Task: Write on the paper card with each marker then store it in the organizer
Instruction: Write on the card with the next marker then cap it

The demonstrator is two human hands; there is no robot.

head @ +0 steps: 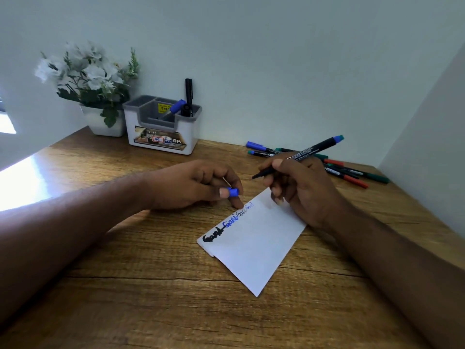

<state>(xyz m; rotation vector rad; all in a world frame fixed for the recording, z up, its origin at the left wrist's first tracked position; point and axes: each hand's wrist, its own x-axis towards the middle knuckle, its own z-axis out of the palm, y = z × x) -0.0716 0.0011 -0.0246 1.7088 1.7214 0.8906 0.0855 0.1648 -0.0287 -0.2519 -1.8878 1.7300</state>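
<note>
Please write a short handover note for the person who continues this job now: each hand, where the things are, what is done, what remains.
Left hand: grip shut on the blue cap, fingertip on the paper card.
Right hand: grip shut on the uncapped marker, tip off the card.
Organizer at the wall holds two markers.
Loose markers lie far right on the table.
Done: four words along the card's top edge.
Left: cap and store this marker, then the loose ones.

My only view comes from the head camera, looking forward and down from close above the brown wooden desk (156,285), toward the pale wall (276,59) behind it.
</note>
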